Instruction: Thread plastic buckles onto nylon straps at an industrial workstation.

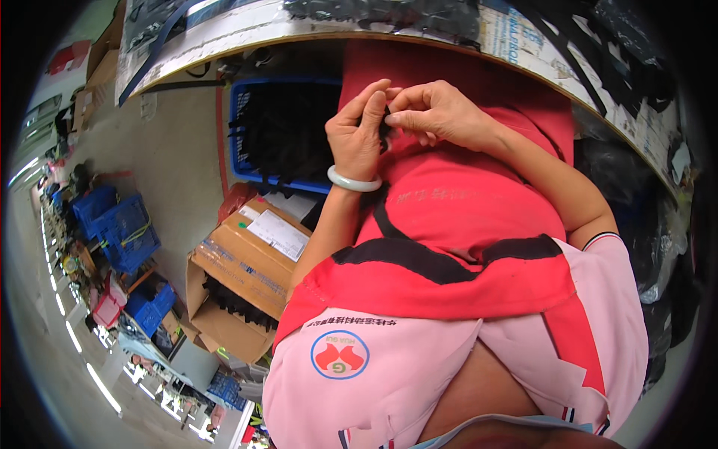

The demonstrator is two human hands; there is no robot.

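Two bare hands meet over the lap, their fingertips close together around a small black piece (386, 133) that lies between them. The right hand (443, 114) is nearly closed, its thumb and forefinger seemingly pinching the upper part of the piece. The left hand (356, 135) is half curled, thumb raised near the fingers; the piece sits against its inner side, but whether those fingers truly grip it I cannot tell. Much of the piece is hidden, so its shape stays unclear.

For work this fine, a light pinch should serve best — one hand steadying the piece while the other does the small movements. Tilting the left thumb slightly aside would keep the dark piece in sight, and keeping both wrists low would help hold the fingers steady.

Just behind the left hand, a pale bracelet (354, 180) circles the wrist. Below the hands spreads a red apron (471, 198). To their left stands a blue basket (238, 146) with black pieces (288, 123) heaped inside; nearer the body on that side, beside the left forearm, is an open cardboard box (247, 243) holding more dark stuff (238, 303). Beyond the hands runs the table edge (299, 43) — well clear of the fingers.
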